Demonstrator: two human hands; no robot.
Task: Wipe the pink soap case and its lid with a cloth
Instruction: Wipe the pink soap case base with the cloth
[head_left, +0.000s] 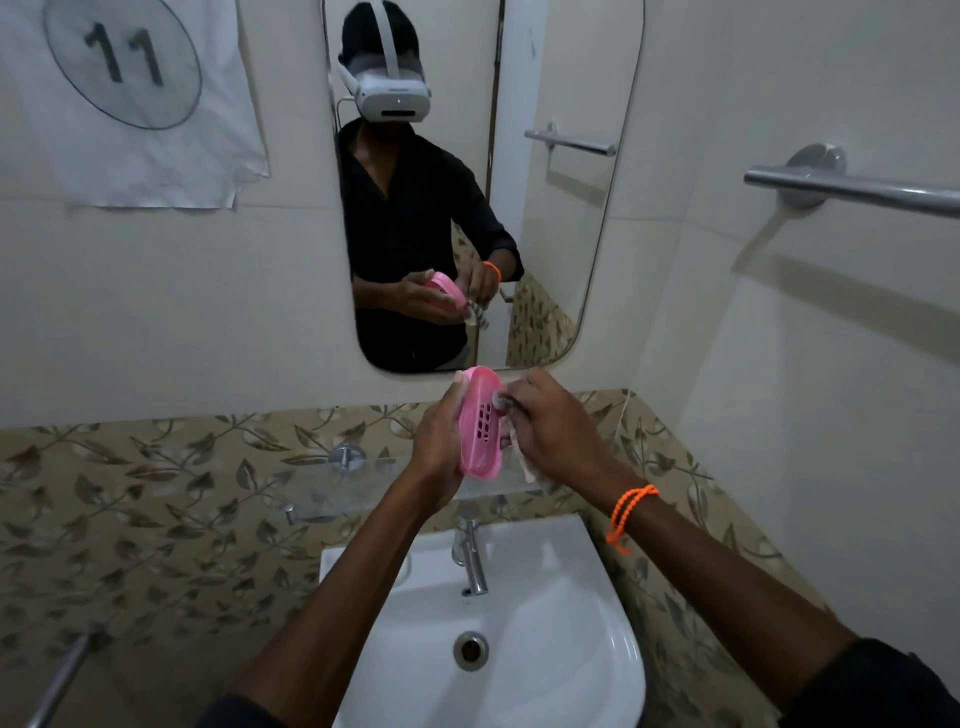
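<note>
Soap case (480, 422): pink, slotted, held upright above the sink (571, 613), ahead of the tap (471, 558).
Left hand (439, 441): left of the sink's tap line, fingers wrapped round the case.
Right hand (550, 423): pinching the cloth (524, 457) against the case's edge.
Risk: one-handed grip could slip under rubbing; case would drop into the sink.
Lid: not visible.
</note>
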